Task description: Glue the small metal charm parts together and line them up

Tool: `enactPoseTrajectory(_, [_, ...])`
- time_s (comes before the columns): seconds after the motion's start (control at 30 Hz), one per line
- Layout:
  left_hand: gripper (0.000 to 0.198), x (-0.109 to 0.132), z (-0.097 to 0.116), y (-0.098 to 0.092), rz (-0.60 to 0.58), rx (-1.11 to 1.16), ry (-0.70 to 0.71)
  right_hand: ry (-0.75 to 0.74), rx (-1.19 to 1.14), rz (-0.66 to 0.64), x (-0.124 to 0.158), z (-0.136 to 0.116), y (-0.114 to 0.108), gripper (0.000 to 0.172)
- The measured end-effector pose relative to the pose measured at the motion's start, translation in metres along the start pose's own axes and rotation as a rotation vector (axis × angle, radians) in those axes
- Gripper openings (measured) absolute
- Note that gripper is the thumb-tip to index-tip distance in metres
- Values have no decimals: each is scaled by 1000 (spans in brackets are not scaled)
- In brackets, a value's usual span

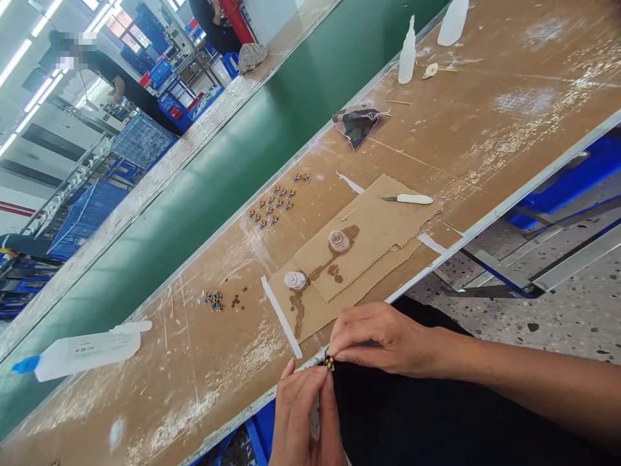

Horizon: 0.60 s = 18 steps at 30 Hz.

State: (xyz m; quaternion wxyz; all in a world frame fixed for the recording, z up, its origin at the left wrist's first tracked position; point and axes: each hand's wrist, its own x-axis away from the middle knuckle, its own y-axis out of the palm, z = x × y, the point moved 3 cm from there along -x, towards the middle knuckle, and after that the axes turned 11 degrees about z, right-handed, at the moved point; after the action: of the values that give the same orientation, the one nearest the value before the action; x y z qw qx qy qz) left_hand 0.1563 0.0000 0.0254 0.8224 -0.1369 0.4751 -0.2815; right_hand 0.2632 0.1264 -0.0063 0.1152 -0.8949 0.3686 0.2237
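Just past the table's near edge, my left hand (pixel 306 401) and my right hand (pixel 371 336) meet fingertip to fingertip. Pinched between them is a small painted figurine (pixel 330 364), dark with yellow and red spots; my fingers cover part of it. Both thumbs and forefingers press on it. On the tabletop beyond my left hand lies a pile of small blue and yellow figurines (pixel 213 301), with tiny brown bits (pixel 236 301) beside it. Farther back, several similar figurines (pixel 269 208) stand spaced out in loose rows.
Taped-down cardboard (pixel 373 272) bears a whitish round cap (pixel 339 241), another whitish lump (pixel 295 280) and a white-handled knife (pixel 412 199). A plastic bottle with a blue tip (pixel 87 356) lies left. A cloth (pixel 358 123) and a dropper bottle (pixel 407 55) are farther back. A green conveyor belt (pixel 310 97) runs behind.
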Motion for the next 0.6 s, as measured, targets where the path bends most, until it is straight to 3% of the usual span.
enactPoseTrajectory(0.33, [19,-4,3,-1,-41,-47,138,-102,42,50,1,-1,-1,15])
enactPoseTrajectory(0.6, [18,-7,4,-2,-48,-54,205,-77,23,42,2,0,0,14])
